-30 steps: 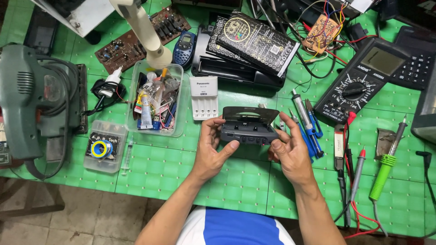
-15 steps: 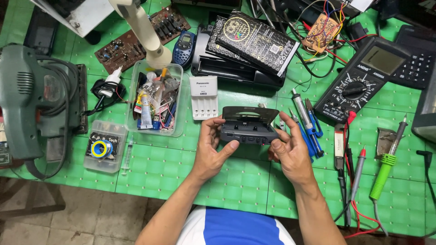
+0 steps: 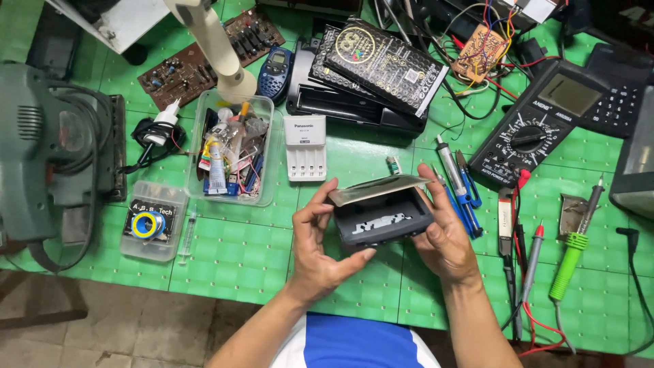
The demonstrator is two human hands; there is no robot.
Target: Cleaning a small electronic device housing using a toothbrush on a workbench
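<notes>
In the head view, a small black cassette player [image 3: 383, 217] is held just below the middle of the frame, raised off the green mat [image 3: 231, 252]. Compared with the pictures from a second and half a second ago, where it lay low between the hands with its dark top towards the camera, the player is now lifted and tipped so that its open inside is seen, with the grey lid [image 3: 378, 189] standing open along its upper edge. By this change the hollow compartment is laid bare to the eye; whether anything sits inside cannot be told.

The left hand [image 3: 321, 249] is closed about the player's left end, thumb under the front edge and fingers curled up beside the lid. The right hand [image 3: 444, 235] is clasped on the right end, fingers spread up its side.

Just above the player, a white battery charger [image 3: 304, 147] is seen on the mat, and to its left a clear plastic box [image 3: 234, 150] of odds and ends. At the right of the frame lie blue-handled tools [image 3: 458, 184], a black multimeter [image 3: 541, 119] and a green-handled soldering iron [image 3: 572, 255].
</notes>
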